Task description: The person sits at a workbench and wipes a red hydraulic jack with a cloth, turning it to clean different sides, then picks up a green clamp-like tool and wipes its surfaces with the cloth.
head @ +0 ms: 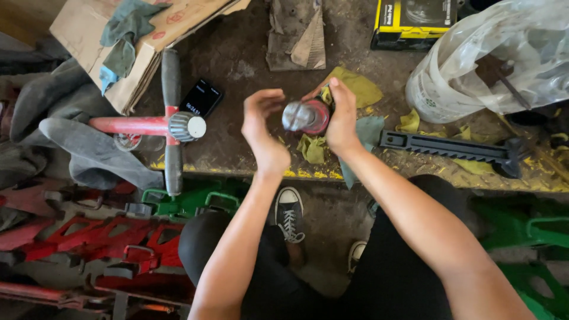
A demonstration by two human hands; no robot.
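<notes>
1. I take the dirty workbench [249, 53] as the landmark; every position below is given relative to it.
2. One large clear plastic bag [492, 59] sits at the bench's far right. It holds dark items that I cannot identify through the film.
3. One stack of flattened cardboard [142, 53] lies at the bench's far left, with one teal rag [121, 35] on top.
4. One red cross-shaped tool [169, 124] with black grips overhangs the bench's left near edge.
5. One black toothed bar [456, 151] lies along the bench's right near edge.
6. One yellow-and-black box [415, 21] stands at the bench's far edge; its contents are not visible.
7. One black phone [201, 98] lies on the bench just beyond the red tool.
8. Several yellow-green rags [355, 86] are scattered at mid-bench.
9. One red part with a grey metal cap [305, 117] is held just above mid-bench.
10. My right hand [341, 115] is wrapped around the red part's side, grasping it.
11. My left hand [264, 127] is released, fingers curled open just beside the grey cap, holding nothing.
</notes>
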